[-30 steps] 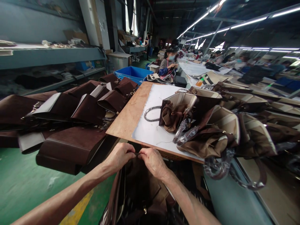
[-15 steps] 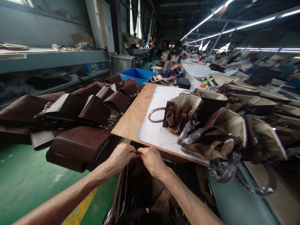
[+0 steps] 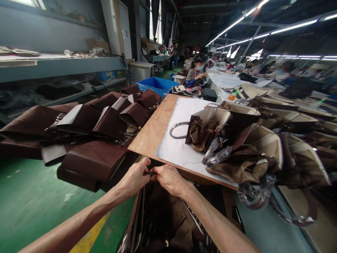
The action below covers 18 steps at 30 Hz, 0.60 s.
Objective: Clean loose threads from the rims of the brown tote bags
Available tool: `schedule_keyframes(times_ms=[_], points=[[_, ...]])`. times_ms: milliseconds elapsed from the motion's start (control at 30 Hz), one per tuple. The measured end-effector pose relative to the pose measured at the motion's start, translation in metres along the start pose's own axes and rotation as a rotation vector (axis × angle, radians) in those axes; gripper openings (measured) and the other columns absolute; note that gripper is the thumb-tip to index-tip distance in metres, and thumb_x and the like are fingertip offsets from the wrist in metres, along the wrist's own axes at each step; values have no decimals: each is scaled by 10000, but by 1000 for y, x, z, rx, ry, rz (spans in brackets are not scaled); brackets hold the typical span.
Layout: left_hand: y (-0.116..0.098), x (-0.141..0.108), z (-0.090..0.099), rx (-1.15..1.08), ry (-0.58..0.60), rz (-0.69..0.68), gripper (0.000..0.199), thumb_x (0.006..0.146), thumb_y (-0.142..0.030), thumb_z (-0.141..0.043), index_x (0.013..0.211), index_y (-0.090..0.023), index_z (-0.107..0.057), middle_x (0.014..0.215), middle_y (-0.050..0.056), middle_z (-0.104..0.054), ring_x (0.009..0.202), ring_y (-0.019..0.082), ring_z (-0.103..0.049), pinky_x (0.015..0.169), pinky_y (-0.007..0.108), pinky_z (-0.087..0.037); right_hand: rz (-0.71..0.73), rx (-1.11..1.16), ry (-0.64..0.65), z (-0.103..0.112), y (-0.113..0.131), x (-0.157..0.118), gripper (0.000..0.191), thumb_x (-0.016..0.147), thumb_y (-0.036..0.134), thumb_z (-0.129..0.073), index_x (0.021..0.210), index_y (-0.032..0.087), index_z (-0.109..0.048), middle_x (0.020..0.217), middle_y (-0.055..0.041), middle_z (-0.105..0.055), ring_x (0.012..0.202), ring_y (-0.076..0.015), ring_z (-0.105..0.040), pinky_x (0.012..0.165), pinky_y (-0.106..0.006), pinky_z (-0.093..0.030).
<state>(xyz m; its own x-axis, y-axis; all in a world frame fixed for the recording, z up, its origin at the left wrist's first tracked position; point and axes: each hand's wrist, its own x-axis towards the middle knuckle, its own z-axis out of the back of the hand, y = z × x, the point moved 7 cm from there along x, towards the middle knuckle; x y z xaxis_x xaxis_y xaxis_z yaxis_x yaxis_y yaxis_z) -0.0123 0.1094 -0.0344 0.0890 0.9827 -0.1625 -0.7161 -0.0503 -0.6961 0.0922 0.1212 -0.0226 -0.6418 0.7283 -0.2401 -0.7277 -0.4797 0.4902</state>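
A dark brown bag (image 3: 163, 211) stands open in front of me, its top edge under my hands. My left hand (image 3: 138, 175) and my right hand (image 3: 168, 178) meet above it, fingers pinched together. Between the fingertips is a small dark piece, too small to make out, held by both hands. Just beyond them is the near edge of a wooden board (image 3: 147, 135) with a white sheet (image 3: 168, 149) on it. An open brown bag (image 3: 205, 130) with a plastic-wrapped handle rests on the sheet.
Brown bag pieces (image 3: 92, 161) lie stacked at the left, over the green floor (image 3: 28, 196). More open bags (image 3: 255, 147) crowd the right side. Behind the board stands a blue bin (image 3: 156, 84). A seated person (image 3: 193, 75) in a striped top works farther back.
My left thumb has lifted a little and the dark piece between my fingertips shows more. The whole view has shifted slightly, with the surroundings moving right in the picture.
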Motion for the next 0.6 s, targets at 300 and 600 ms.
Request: schedule_keyframes(times_ms=[300, 600], points=[[1, -49, 22, -201, 20, 47, 493, 714, -367, -560, 1139, -171, -407, 1073, 80, -569, 945, 196, -541, 798, 271, -414, -168, -174, -115, 8, -1, 1, 259, 851, 287, -408, 779, 185, -635, 825, -77, -681, 840, -185, -618, 662, -255, -366], [10, -95, 24, -148, 30, 137, 450, 715, -378, -544, 1129, -203, -510, 975, 18, -624, 883, 210, -571, 747, 259, -433, -266, -212, -129, 32, 1, -4, 246, 826, 291, -433, 811, 166, -644, 873, -101, -664, 850, -181, -593, 687, -251, -368]])
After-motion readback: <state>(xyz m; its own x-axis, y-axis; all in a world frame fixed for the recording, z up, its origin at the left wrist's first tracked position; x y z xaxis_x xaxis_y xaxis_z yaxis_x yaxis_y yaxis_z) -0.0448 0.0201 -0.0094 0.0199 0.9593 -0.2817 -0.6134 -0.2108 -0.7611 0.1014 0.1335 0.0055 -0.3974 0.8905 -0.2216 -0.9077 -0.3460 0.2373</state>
